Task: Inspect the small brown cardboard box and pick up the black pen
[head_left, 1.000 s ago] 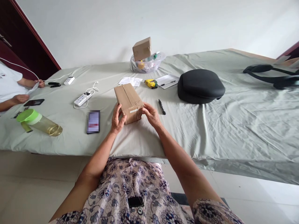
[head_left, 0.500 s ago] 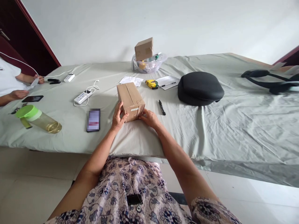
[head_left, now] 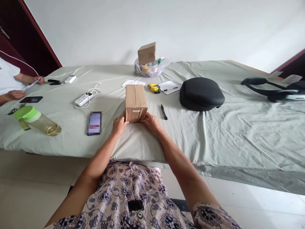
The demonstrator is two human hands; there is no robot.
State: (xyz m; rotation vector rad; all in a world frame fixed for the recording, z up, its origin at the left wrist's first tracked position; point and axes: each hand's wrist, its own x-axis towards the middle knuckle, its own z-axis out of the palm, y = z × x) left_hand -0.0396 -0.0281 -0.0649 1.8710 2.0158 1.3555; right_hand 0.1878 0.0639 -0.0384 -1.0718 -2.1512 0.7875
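Observation:
A taped brown cardboard box (head_left: 135,101) with a small white label lies flat on the grey-green cloth of the table (head_left: 238,127), straight in front of me. My left hand (head_left: 119,124) presses its fingers against the box's near left corner. My right hand (head_left: 150,121) grips the near right corner, fingers curled on the box. Both hands rest low on the cloth.
A phone (head_left: 94,122) lies left of the box, a black marker (head_left: 163,112) to its right. Beyond are a power strip (head_left: 82,100), tape measure (head_left: 153,87), black case (head_left: 201,94), and a bowl (head_left: 151,68) with a second box. A bottle (head_left: 35,121) and another person's hands (head_left: 14,94) are at left.
The box was tilted and held up off the cloth; now it lies flat and squared toward me. Both hands slid down to its near corners.

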